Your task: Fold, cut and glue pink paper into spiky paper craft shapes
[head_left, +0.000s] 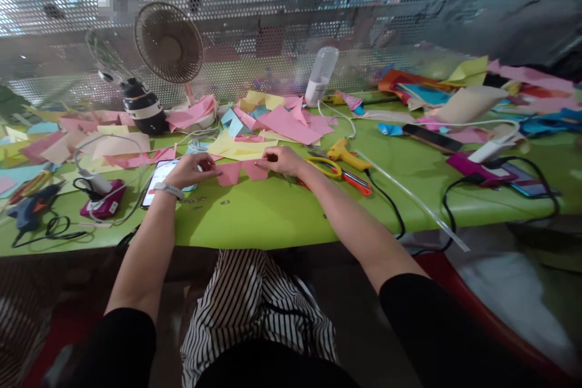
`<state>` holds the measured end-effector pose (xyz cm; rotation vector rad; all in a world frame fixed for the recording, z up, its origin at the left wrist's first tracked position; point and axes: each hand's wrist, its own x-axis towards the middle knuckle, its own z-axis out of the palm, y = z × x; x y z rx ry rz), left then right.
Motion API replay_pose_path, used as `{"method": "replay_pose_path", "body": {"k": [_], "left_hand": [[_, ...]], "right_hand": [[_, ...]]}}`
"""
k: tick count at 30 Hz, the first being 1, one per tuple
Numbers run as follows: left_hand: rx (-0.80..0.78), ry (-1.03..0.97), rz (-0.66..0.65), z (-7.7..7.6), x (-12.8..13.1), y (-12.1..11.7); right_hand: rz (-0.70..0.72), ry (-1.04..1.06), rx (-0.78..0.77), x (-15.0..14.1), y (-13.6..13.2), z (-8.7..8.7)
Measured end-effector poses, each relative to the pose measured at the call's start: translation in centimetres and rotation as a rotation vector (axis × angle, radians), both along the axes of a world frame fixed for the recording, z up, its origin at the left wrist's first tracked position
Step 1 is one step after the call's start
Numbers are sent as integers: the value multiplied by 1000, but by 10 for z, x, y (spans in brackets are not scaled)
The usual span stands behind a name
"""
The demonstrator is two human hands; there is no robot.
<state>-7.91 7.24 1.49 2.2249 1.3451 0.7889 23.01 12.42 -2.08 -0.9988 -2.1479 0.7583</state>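
2 hands [197, 171] [278, 160], each grip closed on 1 pink paper cutout [243, 172], green table [254, 218]

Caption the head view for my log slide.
Two hands hold a notched pink paper strip above a green tabletop.

Hands [237, 166] holding pink paper [230, 174], green table [254, 218]

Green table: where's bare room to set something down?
Bare table: in front of the pink paper, small bits aside; between the clear rod and the magenta power block. Crowded: the back, with paper scraps, and the left, with a blue glue gun.
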Motion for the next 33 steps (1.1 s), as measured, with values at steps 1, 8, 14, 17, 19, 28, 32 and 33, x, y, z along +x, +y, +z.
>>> {"method": "replay_pose_path", "body": {"k": [1, 8, 14, 17, 19, 28, 32, 33], "left_hand": [[-2, -6, -14, -1, -1, 1], [1, 22, 37, 0, -2, -4], [91, -155, 309, -4, -4, -3], [104, -147, 350, -7, -4, 0], [68, -159, 321, -8, -3, 0], [-65, -569, 232, -10, 3, 6], [-390, -817, -43, -9, 5, 4], [-460, -853, -101, -9, 5, 3]], "right_hand": [[-4, -13, 17, 0, 0, -1], [22, -86, 74, -1, 3, -6], [14, -38, 39, 2, 2, -6], [28, -20, 45, 3, 0, -5], [67, 6, 98, 2, -2, -5], [87, 225, 409, -9, -16, -1], [93, 209, 370, -11, -14, -3], [89, 200, 355, -12, -14, -4]]}}
